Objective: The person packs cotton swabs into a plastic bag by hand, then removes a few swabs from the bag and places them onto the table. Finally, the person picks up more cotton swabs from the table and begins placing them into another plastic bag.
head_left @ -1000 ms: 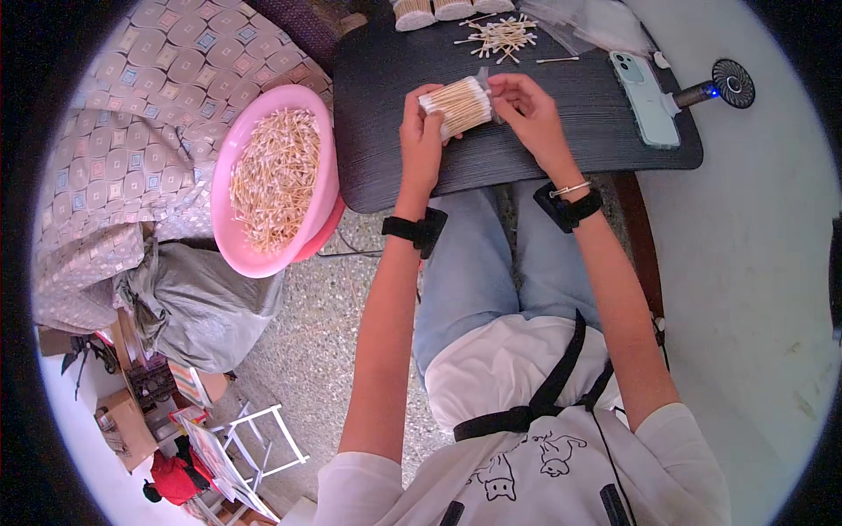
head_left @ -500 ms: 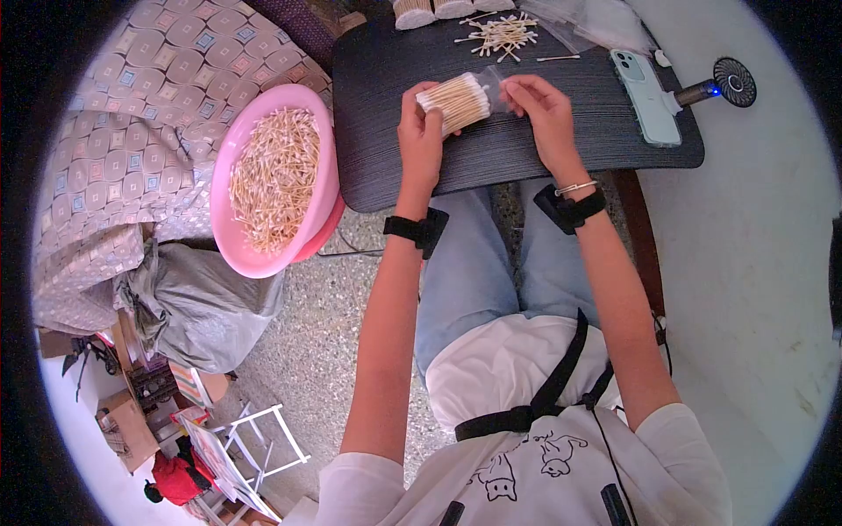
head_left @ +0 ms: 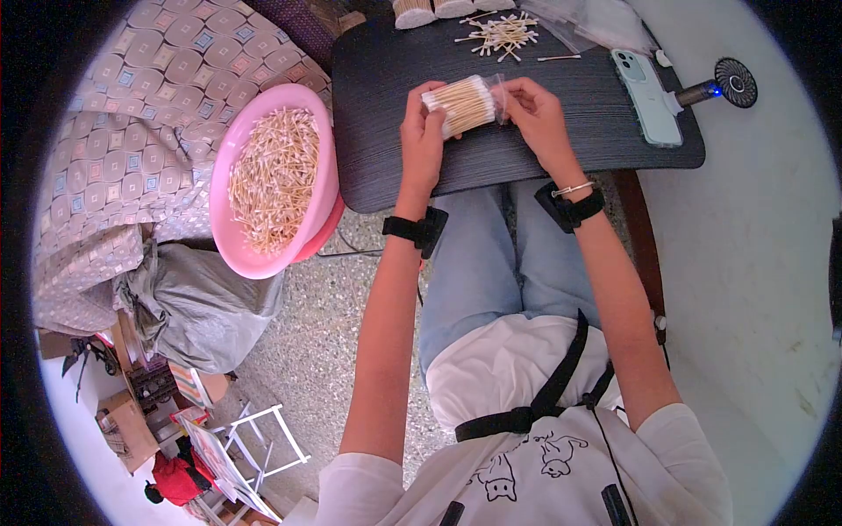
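Observation:
Over the dark table [head_left: 377, 105], my left hand [head_left: 424, 131] is wrapped round a clear bag packed with cotton swabs [head_left: 462, 103], the thumb across its near side. The bag's loose plastic end [head_left: 500, 96] points right, and my right hand [head_left: 533, 110] pinches it between thumb and fingers. The bag is held tilted, its right end slightly higher. A loose pile of swabs [head_left: 504, 35] lies beyond it, and one single swab [head_left: 559, 58] lies to the right of the pile.
A pink basin [head_left: 225, 232] full of swabs stands left of the table. Packed swab bundles [head_left: 413, 13] and clear plastic bags [head_left: 605, 24] are at the far edge. A phone [head_left: 646, 98] and a small fan [head_left: 735, 82] are at the right.
My right hand has shifted slightly left, closer to the swabs, on the bag's plastic end. The bag and my left hand have moved a little to the right.

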### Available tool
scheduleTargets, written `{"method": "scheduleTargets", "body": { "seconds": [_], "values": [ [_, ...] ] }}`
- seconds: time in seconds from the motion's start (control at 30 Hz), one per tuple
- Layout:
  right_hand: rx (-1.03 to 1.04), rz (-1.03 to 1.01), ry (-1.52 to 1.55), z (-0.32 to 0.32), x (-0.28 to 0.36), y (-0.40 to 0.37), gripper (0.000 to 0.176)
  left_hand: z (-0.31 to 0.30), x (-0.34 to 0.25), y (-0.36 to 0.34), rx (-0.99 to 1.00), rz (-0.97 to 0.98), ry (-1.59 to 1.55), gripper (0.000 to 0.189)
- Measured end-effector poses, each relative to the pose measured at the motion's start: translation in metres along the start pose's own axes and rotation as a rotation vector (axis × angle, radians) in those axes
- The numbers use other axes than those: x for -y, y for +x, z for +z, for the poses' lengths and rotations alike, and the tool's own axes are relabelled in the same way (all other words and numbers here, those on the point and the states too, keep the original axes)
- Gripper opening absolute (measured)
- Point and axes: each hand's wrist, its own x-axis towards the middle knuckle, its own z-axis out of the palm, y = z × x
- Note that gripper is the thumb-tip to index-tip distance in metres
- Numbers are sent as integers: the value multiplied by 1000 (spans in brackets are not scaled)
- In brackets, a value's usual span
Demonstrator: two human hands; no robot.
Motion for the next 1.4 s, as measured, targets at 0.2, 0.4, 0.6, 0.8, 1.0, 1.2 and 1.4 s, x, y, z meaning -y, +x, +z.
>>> {"method": "scheduleTargets", "body": {
  "seconds": [0.2,0.4,0.6,0.8,1.0,1.2,1.4],
  "values": [
    [-27,19,-25,-1,-3,0,13,-1,9,1,26,82,36,27],
    [-12,-15,-11,-1,4,-3,15,-3,10,2,-1,66,81,26],
    [-25,21,14,1,8,-4,20,0,6,1,-59,21,106,28],
    [58,-171,-164,-1,2,-2,21,-2,8,2,-32,51,188,36],
    [60,-106,-8,0,11,-3,20,-3,4,2,13,12,-144,37],
    [68,-73,100,1,12,-3,19,-4,5,2,27,20,-46,31],
    [116,-143,37,-1,11,-2,22,1,6,1,-45,129,19,24]
  ]
}}
